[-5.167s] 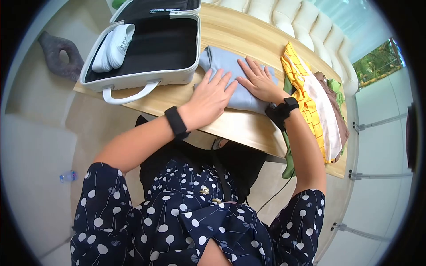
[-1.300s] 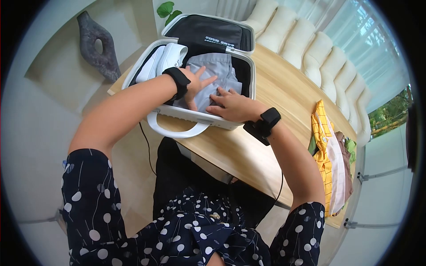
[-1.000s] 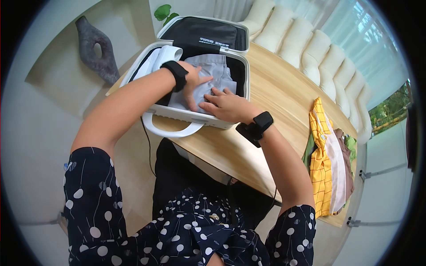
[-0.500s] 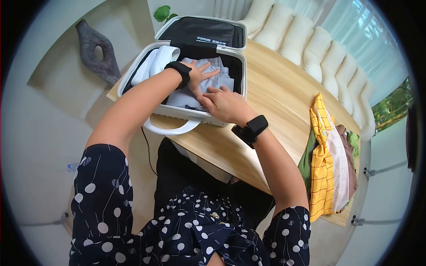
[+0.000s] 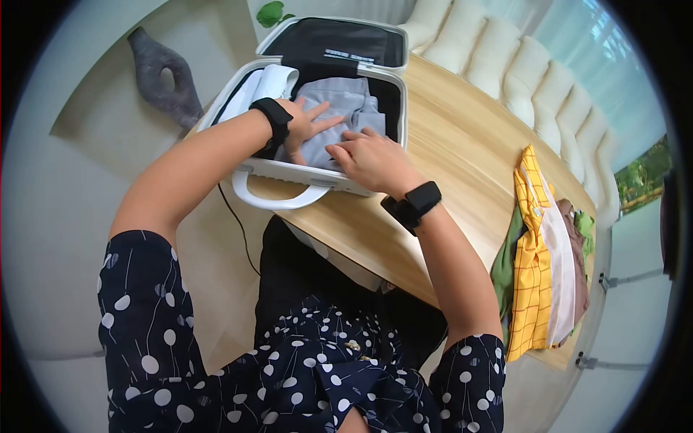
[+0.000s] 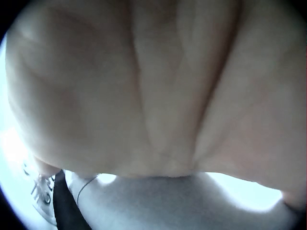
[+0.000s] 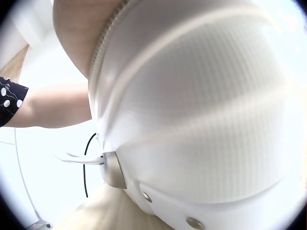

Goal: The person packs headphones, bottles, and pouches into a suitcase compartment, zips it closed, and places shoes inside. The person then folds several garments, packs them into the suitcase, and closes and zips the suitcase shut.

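A folded grey-blue garment [image 5: 336, 90] lies inside the open white suitcase [image 5: 403, 108], right of a pair of white shoes [image 5: 278, 83]. My left hand [image 5: 307, 130] rests on the garment with its fingers spread. In the left wrist view the palm [image 6: 144, 91] fills most of the picture, above grey cloth [image 6: 153, 199]. Reaching over the suitcase's front right rim, my right hand [image 5: 379, 164] has its fingertips at the garment's near right part. The right wrist view shows mainly the suitcase's ribbed outer wall [image 7: 201, 115]; the fingertips are hidden there.
The suitcase's black-lined lid [image 5: 339, 43] stands open at the back, and its white handle [image 5: 281, 202] juts out in front. On the right of the wooden table [image 5: 447, 144] lie a yellow checked garment [image 5: 533, 289] and several other clothes. Cream cushions [image 5: 491, 65] line the far side.
The garment lay on the table under both hands earlier; now it is in the suitcase. Over the last half second my left hand has shifted left, apart from the right hand.
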Motion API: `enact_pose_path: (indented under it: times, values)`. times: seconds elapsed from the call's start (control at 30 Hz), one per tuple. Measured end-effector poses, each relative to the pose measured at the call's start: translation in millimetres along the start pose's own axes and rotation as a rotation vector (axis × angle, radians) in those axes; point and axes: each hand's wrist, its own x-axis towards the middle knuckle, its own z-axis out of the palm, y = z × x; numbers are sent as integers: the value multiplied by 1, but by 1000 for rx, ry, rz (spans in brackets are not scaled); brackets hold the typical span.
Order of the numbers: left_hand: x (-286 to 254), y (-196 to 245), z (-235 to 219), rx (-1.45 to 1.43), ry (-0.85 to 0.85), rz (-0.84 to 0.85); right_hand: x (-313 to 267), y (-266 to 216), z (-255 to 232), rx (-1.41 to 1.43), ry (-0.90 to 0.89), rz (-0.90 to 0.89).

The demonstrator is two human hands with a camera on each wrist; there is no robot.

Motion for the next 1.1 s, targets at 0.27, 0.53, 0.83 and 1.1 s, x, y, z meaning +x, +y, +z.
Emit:
enact_pose_path:
  times: [0.27, 0.53, 0.83, 1.1]
  values:
    - [12, -11, 7, 133, 41, 104, -7, -9, -9, 62, 81, 105]
    - [-12, 16, -72, -25, 341, 129, -18, 1, -9, 599, 515, -71]
    - [26, 156, -153, -1215, 864, 775, -111, 146, -76, 238, 1090, 375]
    - [118, 250, -118, -2253, 67, 852, -192, 219, -61, -296, 686, 961]
